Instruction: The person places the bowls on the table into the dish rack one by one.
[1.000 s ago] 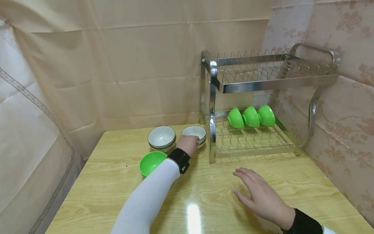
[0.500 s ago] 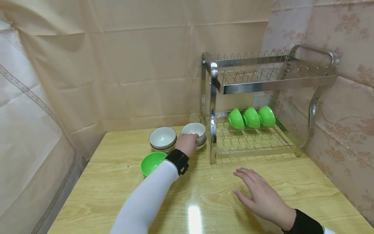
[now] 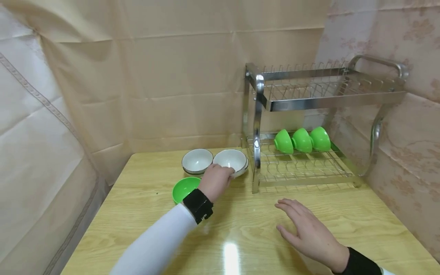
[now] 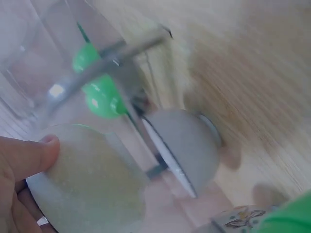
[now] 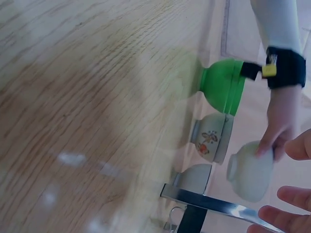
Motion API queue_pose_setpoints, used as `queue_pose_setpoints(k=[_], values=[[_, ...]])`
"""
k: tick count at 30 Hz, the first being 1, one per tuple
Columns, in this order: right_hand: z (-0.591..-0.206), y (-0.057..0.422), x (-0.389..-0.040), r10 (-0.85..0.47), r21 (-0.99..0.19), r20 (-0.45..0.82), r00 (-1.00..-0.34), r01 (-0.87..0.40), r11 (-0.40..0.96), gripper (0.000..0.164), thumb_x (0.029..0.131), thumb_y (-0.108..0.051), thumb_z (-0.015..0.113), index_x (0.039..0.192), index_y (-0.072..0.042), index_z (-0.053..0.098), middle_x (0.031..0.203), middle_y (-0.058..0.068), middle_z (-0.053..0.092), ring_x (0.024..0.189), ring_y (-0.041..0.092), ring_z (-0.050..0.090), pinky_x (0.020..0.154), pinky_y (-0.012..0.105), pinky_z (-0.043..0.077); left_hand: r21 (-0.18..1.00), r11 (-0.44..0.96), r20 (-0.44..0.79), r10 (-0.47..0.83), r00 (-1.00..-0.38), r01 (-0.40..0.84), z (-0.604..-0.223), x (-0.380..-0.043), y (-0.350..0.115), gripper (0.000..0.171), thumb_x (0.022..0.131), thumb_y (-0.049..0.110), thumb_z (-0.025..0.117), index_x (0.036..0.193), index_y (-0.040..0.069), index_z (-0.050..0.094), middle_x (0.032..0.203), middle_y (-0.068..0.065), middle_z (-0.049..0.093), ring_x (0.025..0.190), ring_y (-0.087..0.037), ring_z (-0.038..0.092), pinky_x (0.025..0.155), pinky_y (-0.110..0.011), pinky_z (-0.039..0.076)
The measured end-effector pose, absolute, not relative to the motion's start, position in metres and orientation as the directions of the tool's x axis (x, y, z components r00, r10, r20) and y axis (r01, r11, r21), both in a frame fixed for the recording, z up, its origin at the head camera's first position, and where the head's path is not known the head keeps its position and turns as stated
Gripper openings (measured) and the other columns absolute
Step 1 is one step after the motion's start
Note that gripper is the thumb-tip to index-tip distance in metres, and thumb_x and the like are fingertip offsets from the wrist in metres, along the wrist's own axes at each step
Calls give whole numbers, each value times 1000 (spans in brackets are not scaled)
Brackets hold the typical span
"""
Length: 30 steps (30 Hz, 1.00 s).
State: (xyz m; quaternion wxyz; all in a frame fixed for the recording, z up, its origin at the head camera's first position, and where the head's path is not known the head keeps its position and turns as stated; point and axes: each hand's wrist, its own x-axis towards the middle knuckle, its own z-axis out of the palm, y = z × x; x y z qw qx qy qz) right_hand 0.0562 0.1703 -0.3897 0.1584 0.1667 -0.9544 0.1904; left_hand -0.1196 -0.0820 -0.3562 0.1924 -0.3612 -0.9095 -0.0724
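My left hand (image 3: pixel 215 181) pinches the rim of a white bowl (image 3: pixel 231 159) between thumb and fingers. In the right wrist view that held bowl (image 5: pixel 251 172) is raised, apart from another white bowl (image 5: pixel 195 178) standing on the table under it. To its left in the head view is a pair of stacked white bowls (image 3: pixel 197 161), the lower one with a flower pattern (image 5: pixel 209 138). A green bowl (image 3: pixel 185 190) stands nearer, partly covered by the left hand and wrist. My right hand (image 3: pixel 307 231) hovers over the table at the right, fingers extended, holding nothing.
A two-tier metal dish rack (image 3: pixel 309 177) stands at the back right. Three green bowls (image 3: pixel 302 140) lean on edge in its lower tier. Beige cloth (image 3: pixel 178 76) hangs behind the wooden table (image 3: pixel 137 214), and patterned cloth (image 3: pixel 405 152) on the right.
The left hand has lifted the top white bowl off the one beneath and drawn it slightly nearer. The head view has shifted a little. The right hand has stayed about where it was.
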Motion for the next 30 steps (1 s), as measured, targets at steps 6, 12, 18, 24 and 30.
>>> queue_pose_setpoints(k=[6, 12, 18, 24, 30], values=[[-381, 168, 54, -300, -262, 413, -860, -427, 865, 54, 88, -27, 76, 135, -9, 56, 139, 8, 54, 129, 31, 49, 102, 53, 43, -59, 628, 399, 727, -558, 776, -348, -73, -96, 4, 92, 25, 71, 91, 21, 70, 86, 11, 71, 77, -13, 60, 92, -35, 46], [-373, 166, 56, -349, -196, 479, -806, -485, 852, 56, 84, -26, 79, 133, -11, 58, 139, 3, 54, 129, 24, 50, 103, 42, 43, -97, 515, 378, 811, -447, 852, -348, -26, -99, 6, 92, 30, 70, 95, 24, 70, 91, 13, 71, 83, -9, 59, 98, -33, 44], [-370, 164, 61, -421, -158, 546, -724, -582, 798, 56, 85, -33, 77, 134, -12, 58, 140, 2, 52, 129, 24, 49, 113, 12, 18, -107, 439, 359, 854, -377, 892, -354, 5, -98, 5, 91, 31, 72, 95, 29, 70, 93, 18, 70, 87, -4, 60, 98, -29, 44], [-369, 162, 62, -565, -82, 567, -600, -723, 686, 43, 98, -45, 53, 129, -16, 60, 139, 7, 53, 129, 28, 48, 118, 22, 15, -160, 397, 352, 878, -324, 904, -355, 18, -94, 9, 89, 33, 74, 98, 30, 70, 96, 21, 69, 97, -3, 61, 100, -30, 44], [-370, 157, 55, -698, 77, 605, -384, -844, 531, 30, 103, -28, 41, 111, -13, 66, 121, 1, 64, 118, 30, 59, 117, 36, 25, -224, 385, 363, 885, -290, 895, -355, 21, -91, 11, 89, 36, 73, 98, 31, 68, 98, 21, 69, 99, -4, 61, 102, -31, 42]])
